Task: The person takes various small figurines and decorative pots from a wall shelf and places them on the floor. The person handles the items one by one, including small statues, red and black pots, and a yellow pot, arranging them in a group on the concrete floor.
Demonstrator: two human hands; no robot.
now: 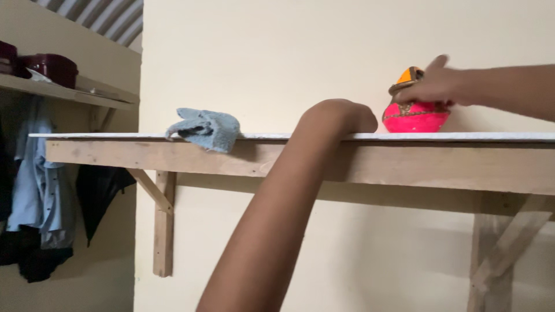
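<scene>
Pink round pot (415, 117) with gold trim and an orange-topped lid sat on the wooden shelf (289, 156), right of centre, close against the cream wall (277, 58). Right hand (430, 86) came in from the right edge and was clamped over the pot's upper part and lid, fingers wrapped on the near side, thumb up. Pot base was touching the shelf's white top.

Left hand (341, 115) was just left of the pot, forearm rising from the bottom of frame. Wrist was bent over the shelf's front edge, hand resting on the top surface. Fingers were hidden behind the wrist, so couldn't tell whether it was released or clenched. Not touching the pot as far as visible.

Further left, a crumpled blue cloth (205, 130) lay on the shelf, hanging a bit over the front edge, well apart from both hands.

Far left: a higher shelf (87, 95) with dark red containers (52, 68); clothes (34, 173) hung below it.
</scene>
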